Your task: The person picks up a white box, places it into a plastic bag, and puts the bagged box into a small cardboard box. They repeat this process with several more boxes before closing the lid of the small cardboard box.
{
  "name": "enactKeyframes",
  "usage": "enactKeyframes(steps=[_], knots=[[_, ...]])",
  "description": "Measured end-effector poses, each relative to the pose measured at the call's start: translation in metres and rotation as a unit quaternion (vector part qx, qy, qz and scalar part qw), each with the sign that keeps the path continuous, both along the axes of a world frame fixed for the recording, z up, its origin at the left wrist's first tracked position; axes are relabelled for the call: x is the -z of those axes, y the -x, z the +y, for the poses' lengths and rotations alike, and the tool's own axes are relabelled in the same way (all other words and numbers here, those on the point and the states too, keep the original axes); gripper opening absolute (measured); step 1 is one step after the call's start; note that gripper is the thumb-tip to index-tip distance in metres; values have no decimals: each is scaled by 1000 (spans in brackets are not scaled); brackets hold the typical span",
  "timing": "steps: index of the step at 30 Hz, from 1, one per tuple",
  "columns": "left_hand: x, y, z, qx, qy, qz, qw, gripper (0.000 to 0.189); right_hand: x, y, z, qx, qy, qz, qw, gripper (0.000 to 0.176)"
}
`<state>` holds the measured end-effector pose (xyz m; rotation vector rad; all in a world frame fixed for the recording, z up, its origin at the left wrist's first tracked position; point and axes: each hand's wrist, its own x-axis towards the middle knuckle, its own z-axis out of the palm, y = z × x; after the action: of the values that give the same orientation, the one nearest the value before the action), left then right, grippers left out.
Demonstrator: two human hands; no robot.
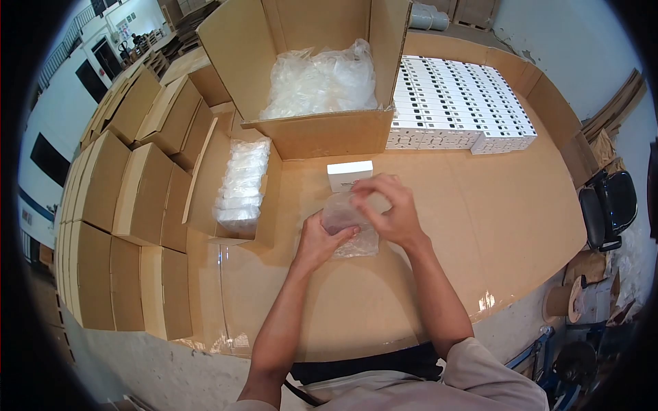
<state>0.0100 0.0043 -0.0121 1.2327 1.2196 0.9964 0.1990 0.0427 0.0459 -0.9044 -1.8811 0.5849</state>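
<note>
Both hands (pixel 356 222) pinching crinkly clear plastic bag (pixel 351 229), small white box (pixel 350 175) behind

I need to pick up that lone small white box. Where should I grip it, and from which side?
Probably across its two long sides, from above: the small white box lies flat and alone on the table, sides free, just beyond the clear bag held by the left hand and right hand.

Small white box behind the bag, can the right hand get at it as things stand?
Probably yes. The small white box sits on the cardboard tabletop just beyond the right hand, with nothing between them, though its fingers are busy on the clear bag.
</note>
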Motion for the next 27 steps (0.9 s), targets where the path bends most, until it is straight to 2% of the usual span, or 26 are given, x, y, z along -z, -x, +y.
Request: enactKeyframes(steps=[1,4,7,10,13,16,19,27], knots=[[-1,-1,0,-1,3,-1,1000,35,6,0,5,18,-25,77,997,12],[3,-2,-1,-26,-6,0,1000,35,26,-11,26,28,80,233,969,20],[1,0,-1,-10,21,-7,1000,38,46,-16,42,20,113,271,956,30],[10,2,1,-11,16,-23,1000,38,53,-16,45,-14,148,227,963,38],[5,2,0,-8,12,-31,999,40,59,-12,47,-51,195,246,948,40],[7,2,0,-7,17,-39,999,41,59,-14,46,-34,243,238,940,36],[0,-1,-1,-26,24,-33,999,32,65,-12,49,-22,220,229,948,32],[1,-1,-2,-23,13,-16,1000,32,67,-10,49,-4,198,292,936,31]])
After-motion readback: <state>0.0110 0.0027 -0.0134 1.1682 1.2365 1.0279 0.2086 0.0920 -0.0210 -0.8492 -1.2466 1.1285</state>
